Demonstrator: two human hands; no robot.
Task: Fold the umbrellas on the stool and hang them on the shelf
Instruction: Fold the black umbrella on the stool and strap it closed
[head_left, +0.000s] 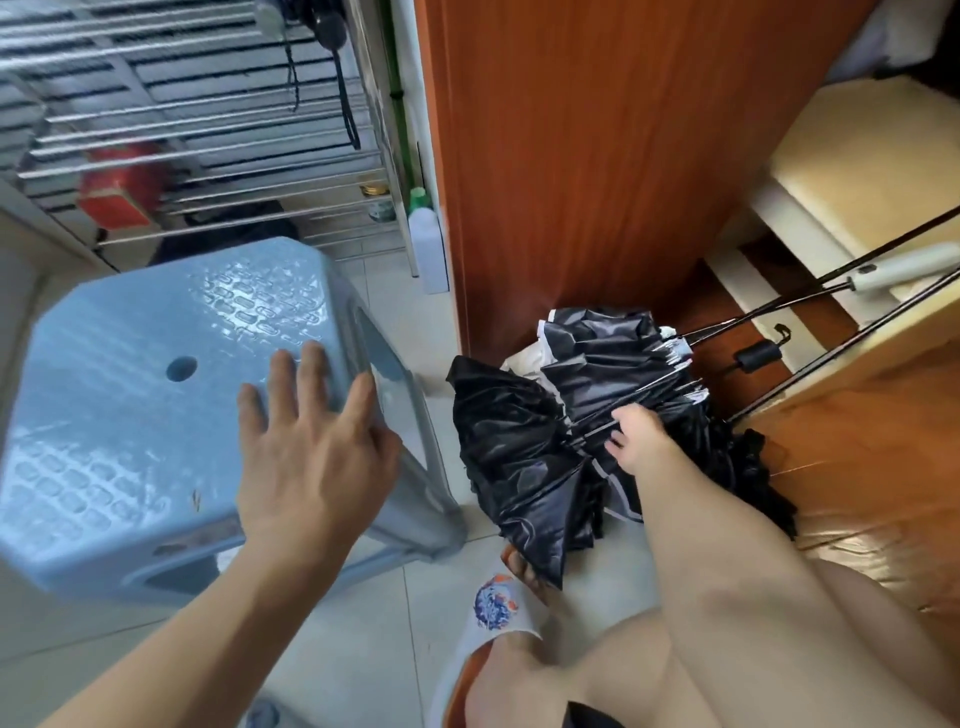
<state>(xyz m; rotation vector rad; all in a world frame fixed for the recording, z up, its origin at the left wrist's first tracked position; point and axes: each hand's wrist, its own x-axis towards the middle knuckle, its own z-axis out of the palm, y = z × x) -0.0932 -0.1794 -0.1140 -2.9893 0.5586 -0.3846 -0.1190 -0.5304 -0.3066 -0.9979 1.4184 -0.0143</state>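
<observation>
So we've got our right hand (631, 439) down in the black umbrella (582, 415), fingers curled onto the ribs and fabric. The umbrella is on the floor (363, 649) by the wooden door (597, 156), not on the stool (156, 405). Our left hand (311, 457) is released, fingers spread flat, resting on the stool's near corner and holding nothing. For folding, we'd say bring that left hand over to the shaft with the white handle (904, 270) sticking out to the right, gather the loose panels evenly, and watch those splayed ribs. The wire shelf (208, 130) for hanging sits behind the stool, well apart from the umbrella.
</observation>
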